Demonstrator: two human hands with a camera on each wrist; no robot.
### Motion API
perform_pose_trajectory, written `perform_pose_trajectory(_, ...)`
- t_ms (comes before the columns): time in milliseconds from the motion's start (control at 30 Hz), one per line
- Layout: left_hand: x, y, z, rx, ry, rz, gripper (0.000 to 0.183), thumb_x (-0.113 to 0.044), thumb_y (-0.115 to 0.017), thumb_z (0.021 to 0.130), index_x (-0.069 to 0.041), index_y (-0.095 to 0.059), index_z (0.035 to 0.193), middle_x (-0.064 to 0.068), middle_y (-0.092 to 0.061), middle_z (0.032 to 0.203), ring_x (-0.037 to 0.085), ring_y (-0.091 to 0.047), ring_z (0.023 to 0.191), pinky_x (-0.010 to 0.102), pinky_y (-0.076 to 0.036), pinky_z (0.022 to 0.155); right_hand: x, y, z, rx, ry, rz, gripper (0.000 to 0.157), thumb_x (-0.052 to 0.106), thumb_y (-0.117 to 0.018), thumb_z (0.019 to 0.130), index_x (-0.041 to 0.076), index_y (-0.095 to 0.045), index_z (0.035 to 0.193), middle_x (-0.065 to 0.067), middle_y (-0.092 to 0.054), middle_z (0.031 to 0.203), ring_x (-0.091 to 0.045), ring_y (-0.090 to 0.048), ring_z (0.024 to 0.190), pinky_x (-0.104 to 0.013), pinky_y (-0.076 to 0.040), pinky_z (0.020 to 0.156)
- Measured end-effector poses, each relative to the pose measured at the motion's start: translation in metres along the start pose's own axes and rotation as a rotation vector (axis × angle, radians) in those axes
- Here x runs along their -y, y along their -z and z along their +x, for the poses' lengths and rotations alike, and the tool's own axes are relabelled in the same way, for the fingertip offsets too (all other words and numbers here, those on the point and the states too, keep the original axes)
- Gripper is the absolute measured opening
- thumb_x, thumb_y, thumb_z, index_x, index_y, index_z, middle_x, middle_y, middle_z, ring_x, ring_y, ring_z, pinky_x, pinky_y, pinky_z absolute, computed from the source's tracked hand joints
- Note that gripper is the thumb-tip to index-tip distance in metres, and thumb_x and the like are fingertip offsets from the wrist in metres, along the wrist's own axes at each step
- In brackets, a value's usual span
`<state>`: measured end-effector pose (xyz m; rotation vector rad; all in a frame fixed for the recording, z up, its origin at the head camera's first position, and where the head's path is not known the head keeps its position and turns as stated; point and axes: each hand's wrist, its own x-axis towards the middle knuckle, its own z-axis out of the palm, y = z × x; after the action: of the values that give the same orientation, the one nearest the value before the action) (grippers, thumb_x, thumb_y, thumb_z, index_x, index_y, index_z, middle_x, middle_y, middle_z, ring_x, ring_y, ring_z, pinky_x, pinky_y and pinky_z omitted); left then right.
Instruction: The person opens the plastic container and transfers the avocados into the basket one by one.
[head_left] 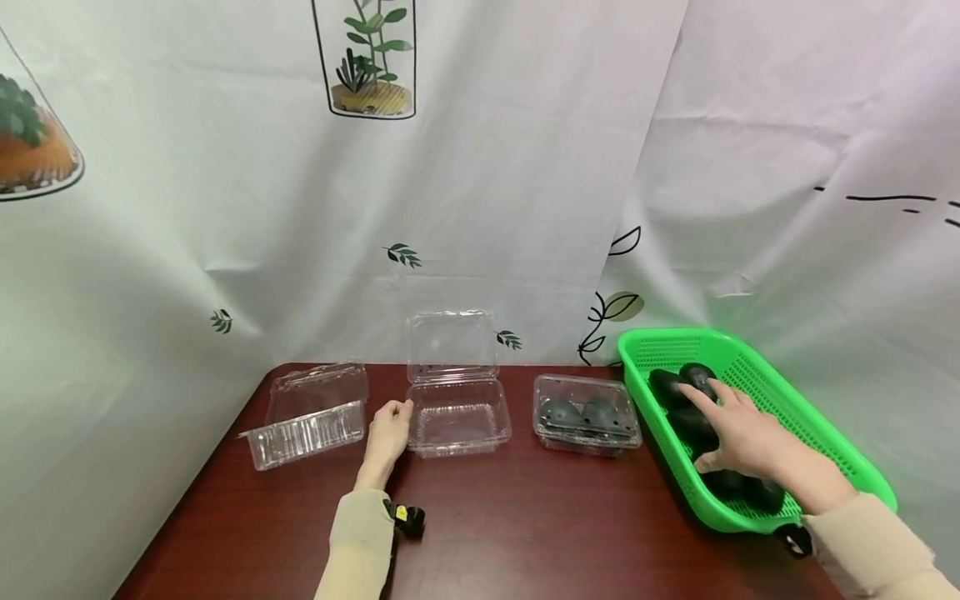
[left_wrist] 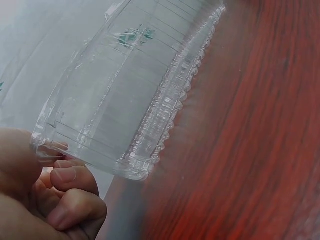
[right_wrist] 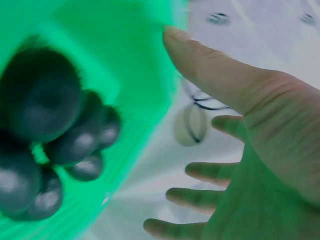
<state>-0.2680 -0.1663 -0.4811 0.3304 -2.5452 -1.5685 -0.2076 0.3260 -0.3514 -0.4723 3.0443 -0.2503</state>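
My left hand (head_left: 388,432) pinches the left rim of an open clear plastic clamshell container (head_left: 459,448), which stands at the middle of the table with its lid raised. In the left wrist view the corner of the clamshell sits between the thumb and curled fingers. Over a green basket (head_left: 813,429) on the right, my right hand (head_left: 750,442) hovers with spread fingers and holds nothing. Several dark avocados (head_left: 692,425) lie in that basket below it. The right wrist view shows the palm (right_wrist: 285,135) apart from the avocados (right_wrist: 42,97).
A closed clear clamshell (head_left: 588,417) with dark avocados inside stands between the open one and the basket. Another open clamshell (head_left: 307,437) lies tilted at the left of the dark red table (head_left: 540,533). A white printed curtain (head_left: 517,192) hangs behind the table.
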Motion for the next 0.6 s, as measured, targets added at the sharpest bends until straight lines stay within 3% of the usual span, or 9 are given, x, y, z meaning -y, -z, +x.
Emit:
perform_pose_trajectory(200,0.002,0.001,0.001,-0.043,-0.007,0.002,0.032,-0.029,-0.049,0.104,-0.001,-0.061,0.095,0.008,-0.052,0.077,0.023,-0.049,0.071,0.035,-0.037,0.065,0.021,0.005,0.006,-0.111,0.062,0.026,0.104,0.035,-0.090,0.068,0.006,-0.031,0.149,-0.039,-0.022,0.144,-0.062,-0.025,0.125,-0.074,-0.033,0.084)
perform_pose_trajectory(367,0.002,0.002,0.000,-0.014,0.019,-0.049,0.033,-0.030,-0.048,0.104,0.000,-0.060,0.097,0.004,-0.046,0.068,0.018,-0.042,0.057,0.031,-0.036,0.054,0.041,0.005,0.015,-0.181,0.071,0.104,0.102,0.036,-0.088,0.070,0.001,-0.032,0.147,-0.041,-0.023,0.143,-0.062,-0.024,0.126,-0.074,-0.027,0.093)
perform_pose_trajectory(600,0.003,0.009,0.002,0.016,0.047,-0.119,0.035,-0.031,-0.046,0.105,0.002,-0.057,0.100,-0.002,-0.037,0.057,0.010,-0.032,0.042,0.026,-0.031,0.043,0.067,-0.004,0.029,-0.174,0.051,0.214,0.090,0.033,-0.082,0.080,0.000,-0.032,0.148,-0.038,-0.022,0.146,-0.059,-0.022,0.130,-0.073,-0.028,0.094)
